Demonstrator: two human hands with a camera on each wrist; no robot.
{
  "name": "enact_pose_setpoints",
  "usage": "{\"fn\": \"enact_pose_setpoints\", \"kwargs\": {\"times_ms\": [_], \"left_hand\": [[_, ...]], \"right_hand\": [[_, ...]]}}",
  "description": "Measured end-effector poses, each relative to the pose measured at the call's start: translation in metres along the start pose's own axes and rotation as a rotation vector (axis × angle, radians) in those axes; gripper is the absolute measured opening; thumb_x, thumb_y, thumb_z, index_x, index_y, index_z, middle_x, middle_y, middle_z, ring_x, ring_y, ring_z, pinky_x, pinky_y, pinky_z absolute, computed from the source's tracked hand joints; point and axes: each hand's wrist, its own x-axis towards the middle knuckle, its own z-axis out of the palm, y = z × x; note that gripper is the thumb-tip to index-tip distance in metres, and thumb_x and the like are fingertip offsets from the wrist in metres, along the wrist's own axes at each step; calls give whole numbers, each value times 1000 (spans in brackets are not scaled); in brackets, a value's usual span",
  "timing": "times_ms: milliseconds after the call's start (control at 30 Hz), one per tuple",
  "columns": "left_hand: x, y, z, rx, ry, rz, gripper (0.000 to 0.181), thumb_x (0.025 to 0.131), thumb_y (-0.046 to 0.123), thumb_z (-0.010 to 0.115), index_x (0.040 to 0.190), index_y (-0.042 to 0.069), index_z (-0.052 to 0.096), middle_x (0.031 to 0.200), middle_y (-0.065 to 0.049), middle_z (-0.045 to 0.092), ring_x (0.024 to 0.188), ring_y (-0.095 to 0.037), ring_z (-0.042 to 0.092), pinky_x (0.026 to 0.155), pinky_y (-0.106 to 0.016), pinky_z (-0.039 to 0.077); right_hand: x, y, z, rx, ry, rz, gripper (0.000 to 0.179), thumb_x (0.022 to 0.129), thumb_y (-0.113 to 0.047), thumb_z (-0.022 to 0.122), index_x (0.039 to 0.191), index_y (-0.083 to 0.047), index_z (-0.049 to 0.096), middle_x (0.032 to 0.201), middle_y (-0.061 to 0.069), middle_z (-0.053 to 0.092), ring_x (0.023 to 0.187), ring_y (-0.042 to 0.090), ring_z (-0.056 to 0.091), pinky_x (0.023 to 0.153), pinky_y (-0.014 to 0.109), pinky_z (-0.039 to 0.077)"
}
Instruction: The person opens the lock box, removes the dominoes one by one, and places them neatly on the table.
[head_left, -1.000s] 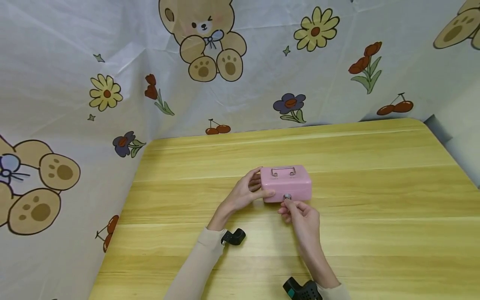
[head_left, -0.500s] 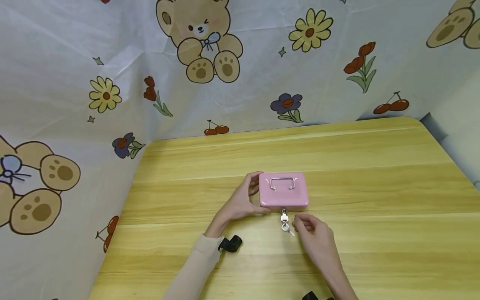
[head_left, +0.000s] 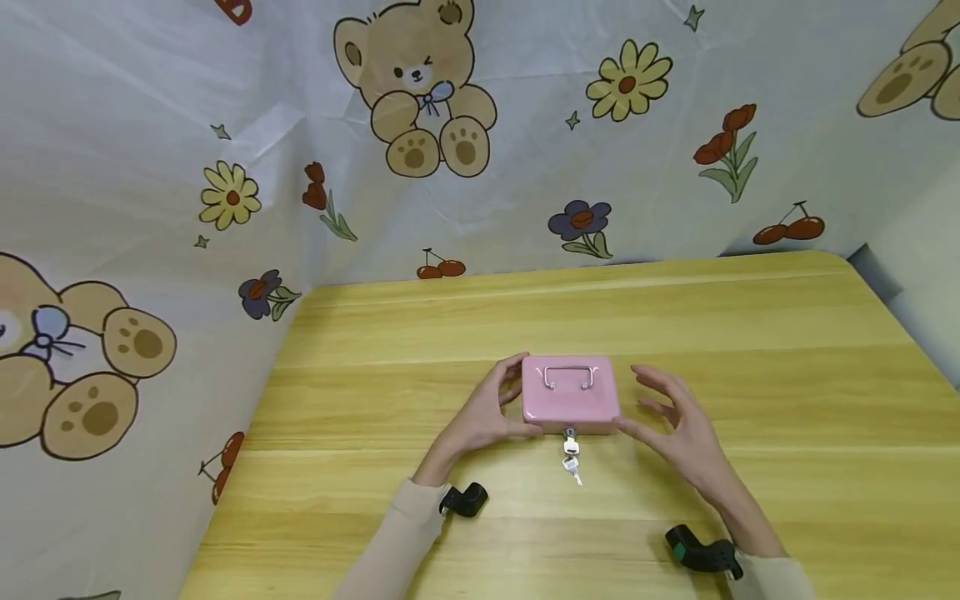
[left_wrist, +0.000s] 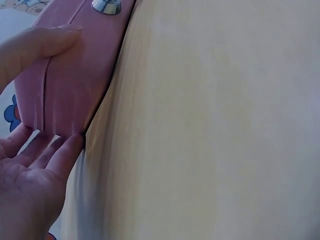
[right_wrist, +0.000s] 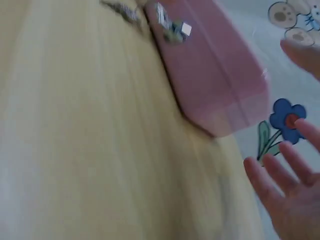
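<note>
Keys (head_left: 572, 447): metal, in front of the pink box (head_left: 570, 403). Right hand (head_left: 692, 442): spread wide, just beside the box's right end. Left hand (head_left: 483, 412): I see it grip the left end, thumb on the front. Pink box: on the table (head_left: 420, 333), between both hands; I judge it stiff, light, slick-coated, best held by both ends. Wire handle (head_left: 567, 367): on top.

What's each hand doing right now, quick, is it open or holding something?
Left hand: holding the box by its side.
Right hand: open, holding nothing, next to the box.
</note>
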Motion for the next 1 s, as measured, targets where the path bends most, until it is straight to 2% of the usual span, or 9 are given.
{"fn": "enact_pose_setpoints", "kwargs": {"times_ms": [33,133,233,333,433,533,767,1000], "left_hand": [[-1,0,1,1,1,1,114,71,0,95,163,7,28,162,-12,39,150,-26,38,120,-30,38],[-2,-2,3,-3,0,1,114,71,1,95,163,6,28,163,-12,38,151,-27,37,120,-31,39],[-3,-4,4,-30,-9,-2,115,71,-2,94,164,6,26,164,-14,36,151,-28,37,120,-30,39],[-2,-5,4,-64,-13,-2,115,71,-5,93,164,7,26,164,-15,35,152,-29,36,120,-29,38],[-2,-4,2,-78,-11,0,114,71,-6,93,163,8,27,163,-15,36,152,-30,36,119,-27,38],[-1,-3,0,-75,-8,4,113,71,-7,92,163,8,28,163,-14,35,152,-30,36,118,-25,39],[-2,1,-1,-89,-2,-14,114,71,-10,91,164,8,28,166,-14,32,153,-31,34,117,-24,41],[-1,-2,-2,-120,-5,-19,113,72,-7,91,164,9,28,166,-13,32,153,-30,34,118,-25,40]], "right_hand": [[6,6,-2,23,-43,-41,78,86,2,83,154,1,45,154,19,43,133,22,51,105,13,49],[20,21,-3,85,-179,-102,94,80,5,87,159,-2,37,159,22,34,137,28,49,108,18,49],[31,32,-2,153,-292,-123,104,77,5,89,162,-1,30,162,28,29,142,14,45,110,20,47],[36,38,-2,229,-355,-126,108,75,10,88,162,5,24,162,34,26,142,-1,40,113,18,43],[39,42,-3,284,-385,-119,109,75,14,86,162,8,20,161,38,24,139,-4,44,114,19,43],[41,42,-4,319,-409,-94,110,76,14,85,163,6,19,162,38,22,137,-3,48,113,21,43],[42,40,-5,311,-414,-37,111,76,10,87,164,3,20,164,34,24,135,-2,50,112,22,44],[42,38,-7,316,-408,31,112,75,6,90,165,-1,23,166,28,26,139,1,47,113,24,45]]}}
